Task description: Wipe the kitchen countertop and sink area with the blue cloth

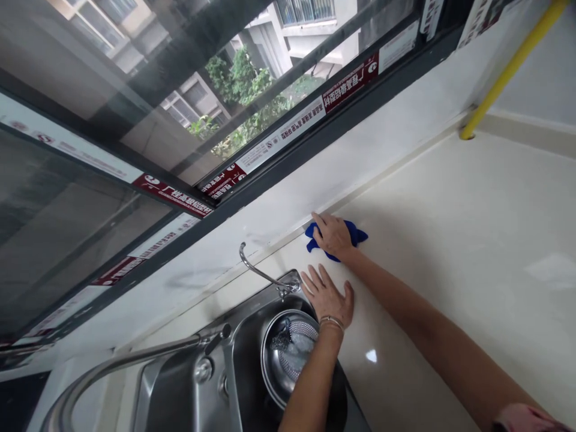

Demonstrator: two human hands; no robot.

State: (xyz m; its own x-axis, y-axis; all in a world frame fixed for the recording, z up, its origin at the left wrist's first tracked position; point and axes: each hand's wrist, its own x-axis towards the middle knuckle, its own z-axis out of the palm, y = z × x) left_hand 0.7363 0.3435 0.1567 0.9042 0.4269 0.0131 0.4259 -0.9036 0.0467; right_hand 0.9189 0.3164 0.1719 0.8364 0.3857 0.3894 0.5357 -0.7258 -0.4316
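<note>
The right hand (333,236) is curled over a blue cloth (359,236), pressing it onto the cream countertop (450,240) near the far wall. The left hand (326,295) lies open, flat and empty, just beside the steel sink (265,294).

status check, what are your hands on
Right hand gripping blue cloth on cream counter. Left hand flat on counter, beside steel sink. Nothing in the way.

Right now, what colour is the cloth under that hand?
Bright blue: the cloth shows best in the head view.
</note>
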